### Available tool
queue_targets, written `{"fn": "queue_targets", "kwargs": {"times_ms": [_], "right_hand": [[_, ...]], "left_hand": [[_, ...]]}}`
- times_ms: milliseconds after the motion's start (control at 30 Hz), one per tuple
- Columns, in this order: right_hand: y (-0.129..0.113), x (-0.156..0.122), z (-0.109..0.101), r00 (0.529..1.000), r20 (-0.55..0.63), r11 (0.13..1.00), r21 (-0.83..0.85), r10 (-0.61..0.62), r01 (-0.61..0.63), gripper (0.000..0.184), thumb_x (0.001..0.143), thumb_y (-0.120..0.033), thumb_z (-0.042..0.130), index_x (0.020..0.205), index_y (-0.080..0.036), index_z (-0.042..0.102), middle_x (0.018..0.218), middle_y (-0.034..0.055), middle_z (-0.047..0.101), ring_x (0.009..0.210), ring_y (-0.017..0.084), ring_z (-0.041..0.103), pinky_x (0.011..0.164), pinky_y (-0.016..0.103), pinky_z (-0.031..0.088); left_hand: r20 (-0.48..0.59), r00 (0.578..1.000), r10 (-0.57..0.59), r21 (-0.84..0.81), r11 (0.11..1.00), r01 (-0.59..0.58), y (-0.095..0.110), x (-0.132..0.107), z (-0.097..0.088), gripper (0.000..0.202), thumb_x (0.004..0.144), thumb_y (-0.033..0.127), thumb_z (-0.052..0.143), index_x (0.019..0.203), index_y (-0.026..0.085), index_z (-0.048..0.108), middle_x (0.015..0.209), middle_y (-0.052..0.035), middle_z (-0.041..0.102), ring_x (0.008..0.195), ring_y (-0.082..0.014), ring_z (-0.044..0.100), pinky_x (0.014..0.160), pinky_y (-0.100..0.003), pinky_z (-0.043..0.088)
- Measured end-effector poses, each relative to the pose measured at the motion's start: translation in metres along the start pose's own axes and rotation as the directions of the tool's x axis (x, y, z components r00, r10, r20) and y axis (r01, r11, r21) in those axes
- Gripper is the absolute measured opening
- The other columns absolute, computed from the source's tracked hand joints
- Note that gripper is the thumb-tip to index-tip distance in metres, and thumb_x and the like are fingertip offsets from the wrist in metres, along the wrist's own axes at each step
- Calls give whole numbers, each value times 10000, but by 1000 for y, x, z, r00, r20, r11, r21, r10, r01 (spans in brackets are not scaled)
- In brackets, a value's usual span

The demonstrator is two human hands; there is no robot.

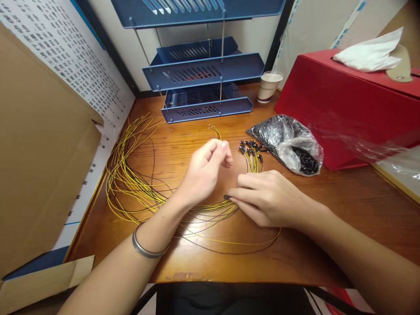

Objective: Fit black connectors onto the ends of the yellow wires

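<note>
My left hand (206,168) is raised over the middle of the table, its fingers curled and the thumb pressed to the index finger. Whatever it may pinch is too small or hidden. Beyond it show the bare tips of a few yellow wires (215,130). My right hand (267,197) holds a small black connector piece (226,197) between thumb and fingertips. A large loop of thin yellow and black wires (131,188) runs beneath both hands. Past my right hand, several wire ends carry black connectors (251,148), bunched together.
A clear plastic bag of small black parts (282,135) lies behind the connectors. Further back stand a paper cup (269,86), a red tissue box (341,100) and a blue tiered tray rack (206,74). Cardboard (42,153) borders the wooden table (210,267) on the left.
</note>
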State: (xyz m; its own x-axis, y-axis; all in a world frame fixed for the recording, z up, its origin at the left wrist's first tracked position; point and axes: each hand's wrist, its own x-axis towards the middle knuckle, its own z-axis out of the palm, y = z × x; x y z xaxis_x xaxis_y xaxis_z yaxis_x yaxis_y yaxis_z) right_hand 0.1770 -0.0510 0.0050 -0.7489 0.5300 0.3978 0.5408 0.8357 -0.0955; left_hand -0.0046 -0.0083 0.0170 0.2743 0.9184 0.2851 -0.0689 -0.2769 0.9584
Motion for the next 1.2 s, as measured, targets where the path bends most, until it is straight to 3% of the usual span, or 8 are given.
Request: {"fn": "queue_targets", "kwargs": {"times_ms": [167,233,333,433,633,967,1100,1200], "right_hand": [[2,-1,3,980,-91,959,239,179,-153,169,933,-191,591,915,-145,752,722,22,612,621,127,533,570,278,349],[2,-1,4,927,-118,873,394,357,-286,131,907,-188,629,916,-140,750,746,24,652,606,108,544,581,258,393],[1,3,4,794,-38,656,587,607,-474,133,881,-228,662,913,-146,762,696,13,667,524,92,515,511,242,394],[-1,8,4,693,64,448,719,718,-531,193,862,-280,678,951,-128,757,665,18,673,497,101,529,470,240,409],[-4,11,4,644,170,213,855,746,-473,392,835,-259,669,1184,-79,672,688,11,666,449,92,551,395,205,433],[-1,12,9,550,31,184,925,835,-332,271,729,-252,792,935,-146,650,659,-13,663,510,92,579,454,193,461],[-2,13,9,526,29,162,936,850,-314,339,680,-283,855,902,-156,632,712,0,676,502,91,578,390,182,400],[0,12,9,514,26,171,928,857,-332,333,702,-333,850,915,-157,663,774,24,690,500,100,598,359,187,373]], "left_hand": [[-298,954,-31,26,999,41,-1,11,-21,421,982,479,536,671,206,457,433,74,413,414,-89,462,551,-224,475],[-332,941,-56,77,993,86,-4,13,-29,397,920,459,641,667,189,498,445,57,489,394,-75,456,505,-212,449],[-267,958,-101,102,986,133,-12,11,-33,328,756,357,822,812,158,567,716,-21,704,483,-71,541,495,-196,437],[-137,985,-101,153,981,122,-17,3,-24,296,817,357,764,951,161,587,809,-33,728,525,-83,565,515,-205,433],[78,987,-142,345,933,108,-15,-13,-5,335,958,410,577,728,173,523,592,27,566,530,-90,494,539,-215,377],[242,916,-320,253,932,259,-6,-20,3,365,896,459,647,796,123,750,658,-17,655,599,-114,522,591,-238,399],[299,884,-359,52,931,360,-5,-22,8,307,895,414,666,857,132,780,560,6,610,590,-121,548,589,-236,423],[262,902,-343,-20,933,360,-5,-23,11,286,880,399,687,829,134,783,568,-13,636,654,-151,608,623,-250,463]]}}
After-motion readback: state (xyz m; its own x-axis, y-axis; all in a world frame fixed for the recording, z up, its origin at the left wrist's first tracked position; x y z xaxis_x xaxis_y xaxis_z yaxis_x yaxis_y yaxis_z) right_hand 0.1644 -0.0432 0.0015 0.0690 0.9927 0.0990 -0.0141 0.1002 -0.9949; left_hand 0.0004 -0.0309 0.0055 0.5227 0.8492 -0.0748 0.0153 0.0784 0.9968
